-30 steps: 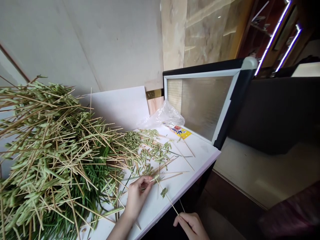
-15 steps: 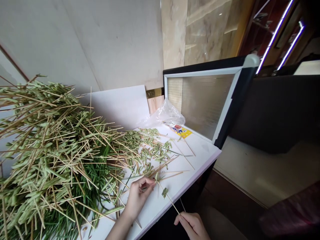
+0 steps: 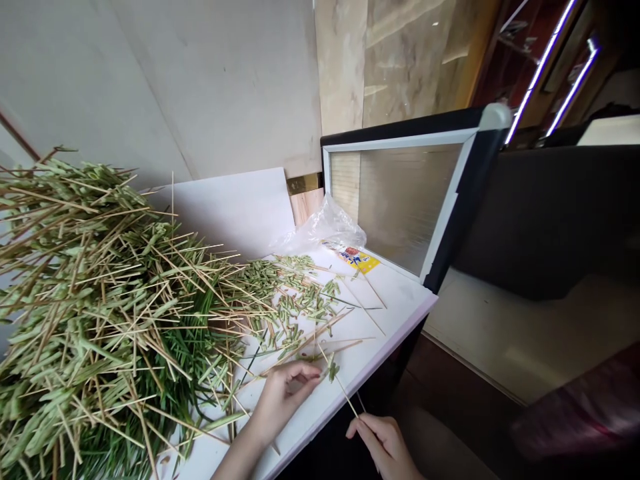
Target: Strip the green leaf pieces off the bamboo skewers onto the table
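On the left, a tall heap of thin sticks carrying green bean-like pieces [image 3: 75, 287] covers much of the table [image 3: 400, 300], with long dark-green leaves [image 3: 185, 347] at its lower right side. Behind it a white board [image 3: 230, 207] leans against the pale wall [image 3: 200, 80]. Loose cut pieces [image 3: 295, 300] spread over the table just right of the heap, among scattered bare sticks. In front of them is the left hand [image 3: 287, 390], thumb and forefinger nearly meeting; I cannot tell whether that grip is closed or touches anything. Just beside its fingertips is a cluster of green pieces [image 3: 333, 370] on a slanting thin stick [image 3: 347, 397], near the table's front edge. Farther back lies a clear, crumpled plastic bag [image 3: 335, 227], and beside it a yellow printed label [image 3: 365, 262] with blue characters and a red patch; its writing is too small to read. The right hand [image 3: 383, 443] has its grip clamped on the stick's lower end. Behind stands a framed translucent panel [image 3: 400, 207]; far right are a dark panel [image 3: 550, 220] and bright light strips [image 3: 543, 67].
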{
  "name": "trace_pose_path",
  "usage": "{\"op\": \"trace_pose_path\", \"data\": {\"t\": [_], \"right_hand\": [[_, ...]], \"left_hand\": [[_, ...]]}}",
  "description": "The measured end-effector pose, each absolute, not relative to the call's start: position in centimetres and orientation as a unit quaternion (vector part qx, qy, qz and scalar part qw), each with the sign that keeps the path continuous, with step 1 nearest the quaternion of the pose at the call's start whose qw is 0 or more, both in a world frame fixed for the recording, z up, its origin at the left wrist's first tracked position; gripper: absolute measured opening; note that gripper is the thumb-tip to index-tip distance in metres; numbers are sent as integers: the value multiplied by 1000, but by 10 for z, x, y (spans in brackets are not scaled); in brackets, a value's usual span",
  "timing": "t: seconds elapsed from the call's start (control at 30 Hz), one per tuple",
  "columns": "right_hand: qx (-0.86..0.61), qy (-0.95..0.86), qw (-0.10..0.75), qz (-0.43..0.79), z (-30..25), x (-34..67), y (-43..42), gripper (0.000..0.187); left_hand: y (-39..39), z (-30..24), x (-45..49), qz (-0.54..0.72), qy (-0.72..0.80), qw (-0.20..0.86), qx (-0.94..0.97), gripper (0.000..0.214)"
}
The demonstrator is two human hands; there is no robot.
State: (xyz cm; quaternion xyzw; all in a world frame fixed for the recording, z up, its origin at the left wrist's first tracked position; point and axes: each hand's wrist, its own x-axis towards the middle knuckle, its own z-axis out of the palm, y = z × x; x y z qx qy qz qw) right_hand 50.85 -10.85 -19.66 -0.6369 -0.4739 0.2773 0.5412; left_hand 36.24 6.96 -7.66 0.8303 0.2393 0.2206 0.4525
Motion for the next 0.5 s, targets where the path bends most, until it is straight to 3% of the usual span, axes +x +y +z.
{"op": "trace_pose_path", "data": {"t": [0.1,0.2,0.4,0.5], "right_hand": [[-640,-450,561,269,-194,510,-107,49],[-636,-439,571,279,-197,512,-106,47],[-633,-471,562,250,-207,515,-102,49],[-620,-478,576,235,-216,515,-97,53]], "left_hand": [[79,-60,363,243,248,438,829,28],[93,-40,374,245,261,357,863,29],[121,-16,425,115,307,130,936,23],[134,-13,444,68,351,80,930,27]]}}
